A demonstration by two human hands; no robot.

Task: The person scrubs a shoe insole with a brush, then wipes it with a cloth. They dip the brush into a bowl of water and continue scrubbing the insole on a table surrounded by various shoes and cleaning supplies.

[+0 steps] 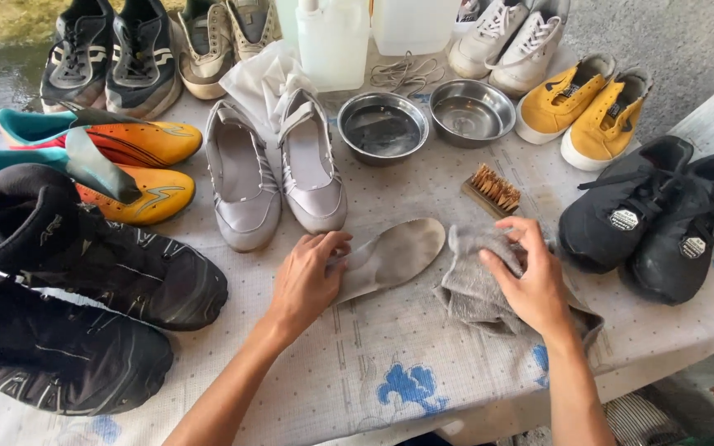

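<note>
We pinched the heel end of the grey insole (390,258) with our left hand (307,281), fingers closed on it, the insole lying flat on the table cloth (373,363). Just right of that grip, our right hand (530,277) pressed on a crumpled grey rag (477,289), fingers curled over it. Beyond the rag lay a brush (492,190); beyond the insole stood grey flat shoes (278,169).

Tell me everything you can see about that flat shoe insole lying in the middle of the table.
The insole is a thin, foot-shaped pad, greyish beige, with a worn, soiled-looking surface. It lies flat on the patterned tablecloth, its rounded end pointing up and right toward the brush. The left hand holds its near end, fingers over it. The grey cloth under the right hand lies just beside it.
</note>
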